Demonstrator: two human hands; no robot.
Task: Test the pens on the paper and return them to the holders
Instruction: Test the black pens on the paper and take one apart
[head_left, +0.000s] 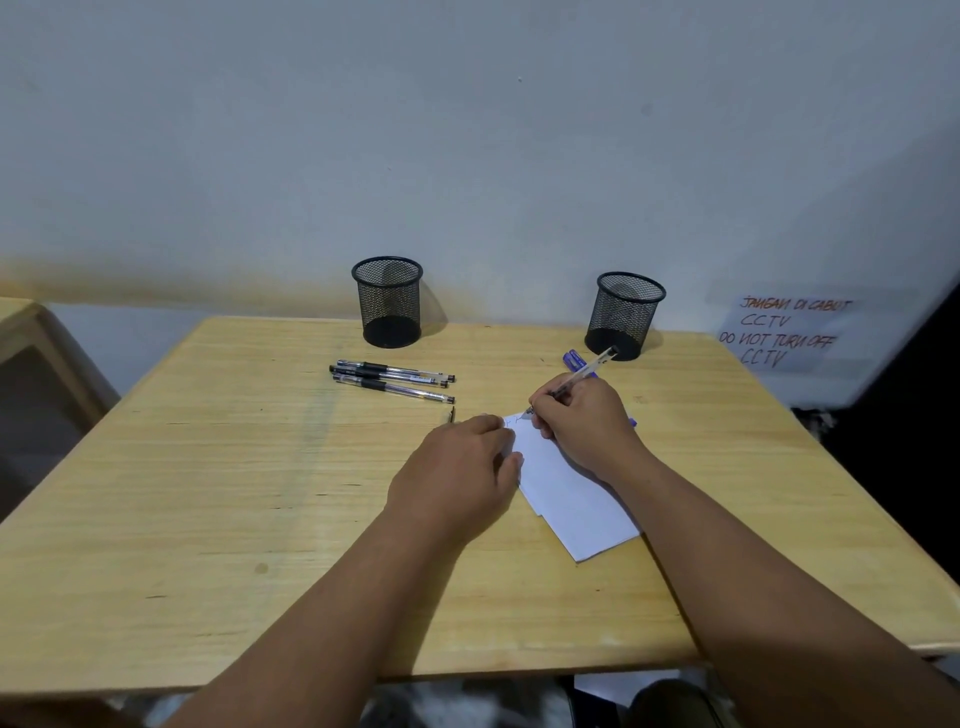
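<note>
Clear plastic pen (582, 375) sat clenched in the right hand (584, 423), tip on the paper (571, 499); the left hand (457, 475) pressed that sheet flat, grasping nothing. Three black pens (392, 379) lay on the bench (208, 493), near two mesh holders (388, 301).

Two holders are set at the back of the surface (208, 467), one left (388, 301), one right (626, 316); three pens (393, 381) are laid before the left holder, paper (571, 499) nearer, right.
</note>
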